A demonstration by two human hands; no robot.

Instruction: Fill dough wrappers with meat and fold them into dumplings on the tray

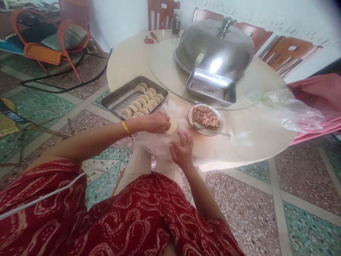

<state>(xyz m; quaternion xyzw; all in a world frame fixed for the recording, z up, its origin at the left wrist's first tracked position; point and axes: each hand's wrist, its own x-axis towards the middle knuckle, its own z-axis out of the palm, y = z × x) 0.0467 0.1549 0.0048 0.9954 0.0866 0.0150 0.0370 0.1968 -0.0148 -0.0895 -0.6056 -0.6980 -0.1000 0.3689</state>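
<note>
My left hand [157, 122], with a yellow band at the wrist, has its fingers closed in a pinch at the edge of a round, pale dumpling wrapper [172, 126]. The wrapper lies on a crumpled clear plastic bag [153, 143] at the table's near edge. Close to the bag's right side is my right hand [183, 147], its fingers apart and nothing visible in them. Beyond it stands a bowl of minced filling [206, 118] with a metal spoon [223, 133] in it. Several folded dumplings [146, 101] sit in rows on a metal tray [113, 100] beyond my left hand.
A large perforated steel dome lid [205, 46] covers the turntable's back. An upturned-edge metal tray [210, 90] leans before it. Red scissors [149, 40] and a dark jar [176, 23] are at the far edge. A plastic bag [295, 108] lies right.
</note>
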